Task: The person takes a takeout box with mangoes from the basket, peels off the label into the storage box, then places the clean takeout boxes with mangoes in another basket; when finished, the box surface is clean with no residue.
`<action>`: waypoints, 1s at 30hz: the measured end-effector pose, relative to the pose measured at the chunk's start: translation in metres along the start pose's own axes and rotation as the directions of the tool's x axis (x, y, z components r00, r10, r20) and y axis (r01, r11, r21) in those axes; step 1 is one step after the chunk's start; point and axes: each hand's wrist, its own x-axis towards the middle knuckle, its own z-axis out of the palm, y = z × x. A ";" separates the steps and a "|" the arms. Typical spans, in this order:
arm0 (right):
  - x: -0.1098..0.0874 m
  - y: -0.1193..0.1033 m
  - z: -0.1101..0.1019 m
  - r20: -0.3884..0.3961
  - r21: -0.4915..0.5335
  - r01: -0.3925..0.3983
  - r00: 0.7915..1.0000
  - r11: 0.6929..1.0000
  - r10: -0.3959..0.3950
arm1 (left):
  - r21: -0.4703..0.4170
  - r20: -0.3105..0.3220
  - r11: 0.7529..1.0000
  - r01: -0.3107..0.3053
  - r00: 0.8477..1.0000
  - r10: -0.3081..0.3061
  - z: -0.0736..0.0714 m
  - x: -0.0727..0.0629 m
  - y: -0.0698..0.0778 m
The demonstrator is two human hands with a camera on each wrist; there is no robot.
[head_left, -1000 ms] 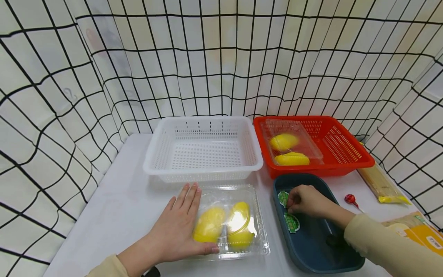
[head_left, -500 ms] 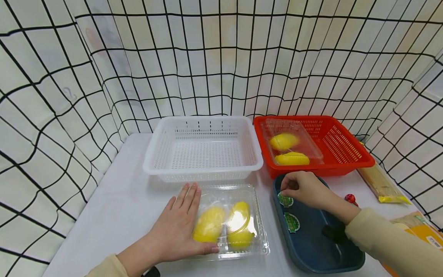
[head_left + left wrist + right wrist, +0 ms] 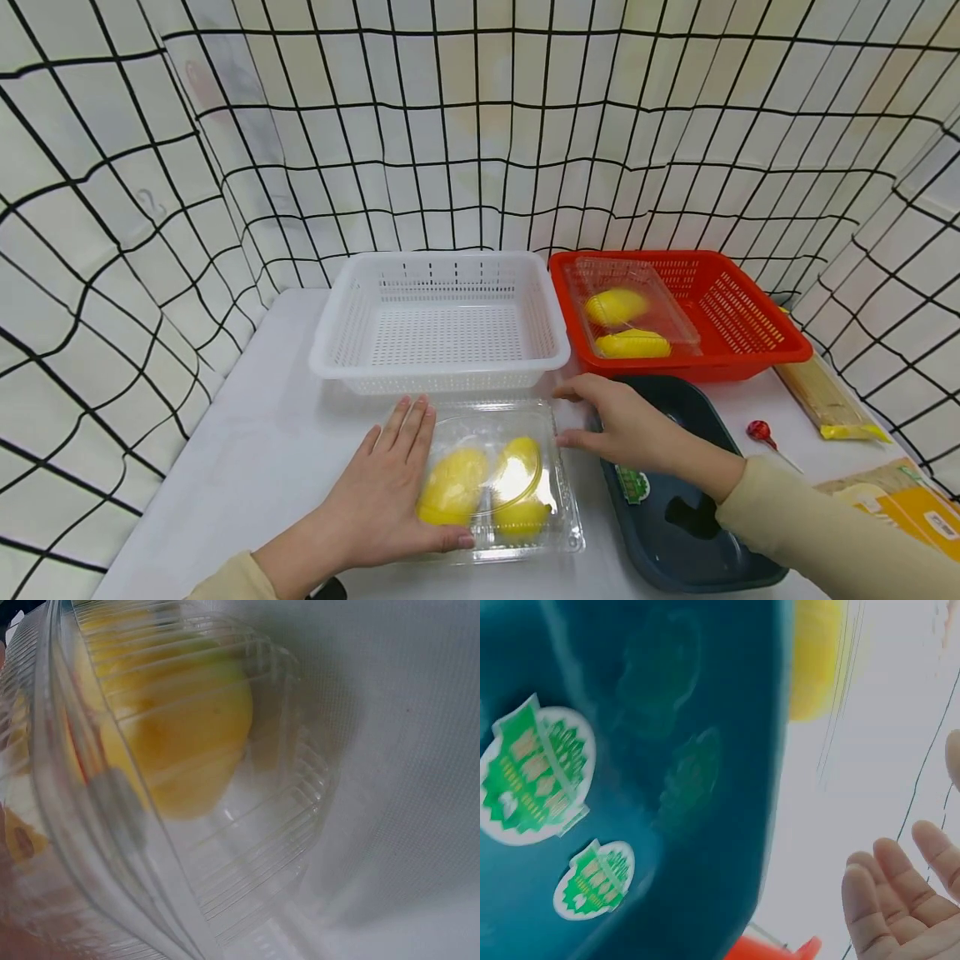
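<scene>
My left hand [image 3: 382,500] rests along the left side of a lidded clear plastic clamshell box [image 3: 557,533], thumb at its front. Inside lie yellow fruits [image 3: 453,486] that look like lemons; one fruit [image 3: 180,735] shows through the ribbed wall in the left wrist view. Near the box's right rear edge is my right hand [image 3: 637,433], fingers and thumb apart, nothing visible between them. Its forearm crosses a dark blue tray [image 3: 652,542]. Two green-and-white stickers, a larger one [image 3: 540,772] and a smaller-looking one [image 3: 596,881], lie in that tray.
Behind the box stands a white plastic basket [image 3: 438,372]. A red basket [image 3: 750,358] beside it holds another clear box [image 3: 675,325] with yellow fruits. To the right lie a lollipop [image 3: 759,431], a yellow-ended packet [image 3: 832,400] and an orange pouch [image 3: 911,508]. Black netting [image 3: 480,108] surrounds the table.
My right hand was at the stickers in the blue tray; it has moved left, out over the tray's rim to the box's right edge. My left hand has stayed on the box.
</scene>
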 end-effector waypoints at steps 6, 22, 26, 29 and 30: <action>0.004 -0.017 0.015 0.147 -0.031 0.013 0.989 0.999 -0.009 | -0.008 0.010 1.000 0.000 1.000 0.000 0.000 0.001 0.001; 0.010 -0.037 0.041 0.324 -0.204 0.070 0.946 0.976 0.000 | 0.006 -0.002 1.000 -0.003 1.000 0.003 0.000 0.002 0.003; 0.015 -0.041 0.040 0.356 -0.238 0.063 0.934 0.969 0.026 | 0.011 -0.002 1.000 -0.002 1.000 0.002 0.000 0.002 0.002; 0.018 -0.043 0.039 0.375 -0.263 0.067 0.926 0.962 0.038 | 0.012 -0.001 1.000 -0.002 1.000 0.002 0.000 0.002 0.002; 0.019 -0.044 0.038 0.381 -0.270 0.067 0.924 0.961 0.042 | 0.011 -0.002 1.000 -0.003 1.000 0.003 0.000 0.001 0.002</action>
